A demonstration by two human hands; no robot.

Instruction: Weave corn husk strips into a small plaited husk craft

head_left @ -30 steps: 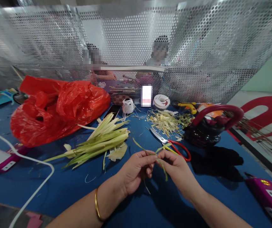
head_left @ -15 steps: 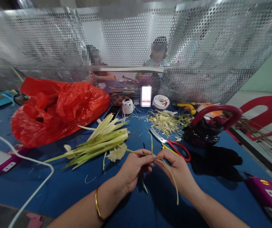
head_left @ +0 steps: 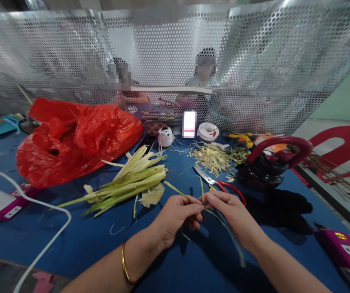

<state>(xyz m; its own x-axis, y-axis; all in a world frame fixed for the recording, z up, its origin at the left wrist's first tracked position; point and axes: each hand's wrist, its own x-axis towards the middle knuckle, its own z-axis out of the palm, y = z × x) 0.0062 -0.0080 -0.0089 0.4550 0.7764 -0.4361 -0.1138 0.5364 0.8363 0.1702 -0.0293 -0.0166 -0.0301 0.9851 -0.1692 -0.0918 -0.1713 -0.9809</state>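
My left hand [head_left: 179, 217] is closed in a pinch on thin green leaf strips [head_left: 176, 188], which look like strips of corn husk. My right hand [head_left: 226, 211] pinches the same strips where they cross, its fingertips almost touching the left ones. One strip end stands up between the hands, and another trails down below my right hand. Exactly how the strips cross is hidden by my fingers. A bundle of pale green husk leaves [head_left: 132, 183] lies to the left. Red-handled scissors [head_left: 205, 175] lie just beyond my right hand, partly covered by it.
A red plastic bag [head_left: 80, 142] fills the left back. Farther back are a ball of white string [head_left: 165, 137], a white spool [head_left: 208, 132] and a pile of husk scraps [head_left: 212, 158]. A dark pot-like object with a red handle [head_left: 262, 173] and a purple power strip [head_left: 342, 252] stand right.
My right hand has shifted its pinch, with the thumb now over the crossing. The trailing strip below it has swung to the right. The left hand stays in nearly the same place.
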